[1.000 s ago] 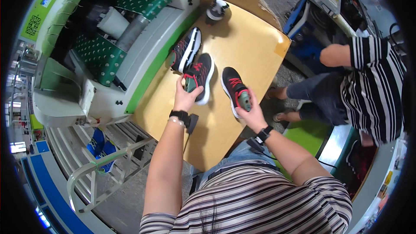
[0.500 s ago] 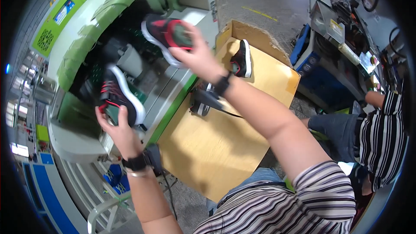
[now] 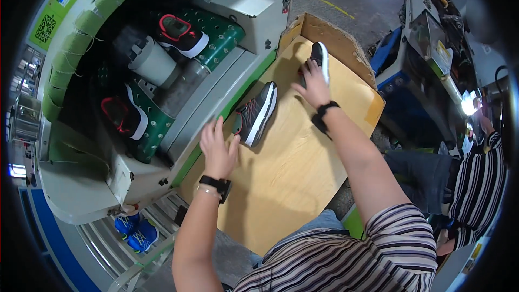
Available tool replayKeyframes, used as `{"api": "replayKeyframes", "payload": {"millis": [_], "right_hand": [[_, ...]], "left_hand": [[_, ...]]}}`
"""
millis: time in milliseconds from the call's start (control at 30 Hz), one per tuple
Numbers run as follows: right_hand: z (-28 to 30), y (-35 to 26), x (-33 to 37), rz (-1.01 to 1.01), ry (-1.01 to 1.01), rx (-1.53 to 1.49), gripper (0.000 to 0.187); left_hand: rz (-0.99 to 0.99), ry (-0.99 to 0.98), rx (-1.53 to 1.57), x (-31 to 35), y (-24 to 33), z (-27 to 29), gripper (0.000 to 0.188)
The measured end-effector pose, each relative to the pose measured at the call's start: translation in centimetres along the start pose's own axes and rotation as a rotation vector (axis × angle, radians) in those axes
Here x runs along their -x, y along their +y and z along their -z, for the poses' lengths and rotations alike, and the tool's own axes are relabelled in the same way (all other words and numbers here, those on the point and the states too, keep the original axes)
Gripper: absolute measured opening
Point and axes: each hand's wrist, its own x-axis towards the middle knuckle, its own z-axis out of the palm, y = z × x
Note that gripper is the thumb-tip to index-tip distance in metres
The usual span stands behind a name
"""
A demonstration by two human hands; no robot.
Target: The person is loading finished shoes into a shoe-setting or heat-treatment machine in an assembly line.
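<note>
On the wooden tabletop [image 3: 292, 167] lies a grey-black sneaker [image 3: 258, 113] with red laces and a white sole, on its side. My left hand [image 3: 219, 151] is beside its heel, fingers apart and empty. My right hand [image 3: 315, 84] reaches over a second dark sneaker [image 3: 319, 54] near the far edge. Its fingertips overlap that shoe while the thumb stays spread; a firm grip does not show. Inside the machine, one black-and-red sneaker [image 3: 123, 116] rests on a green studded pad at the left. Another black-and-red sneaker [image 3: 181, 35] rests on the far pad [image 3: 224, 38].
The white-and-green machine [image 3: 216, 103] borders the table on the left, with a grey block [image 3: 154, 62] between its pads. A torn cardboard edge [image 3: 338, 43] rises behind the table. Blue shoes [image 3: 138, 232] lie on a rack at lower left. Another person [image 3: 470, 178] is at the right.
Both black-and-red sneakers have gone from my hands onto the machine's green pads. My hands have moved right, over the table, to the two sneakers there. The view has shifted slightly.
</note>
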Motion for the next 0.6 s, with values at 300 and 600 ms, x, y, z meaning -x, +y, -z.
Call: {"api": "replayKeyframes", "payload": {"millis": [300,600], "right_hand": [[1.9,10.3,4.7,-0.619,-0.073,-0.826,0.097],[2.7,3.5,12.4,-0.422,-0.052,-0.720,0.084]], "left_hand": [[0.238,-0.074,0.419,-3.2,3.5,-6.8,0.085],[0.105,-0.152,0.650,3.9,8.0,-10.9,0.082]]}}
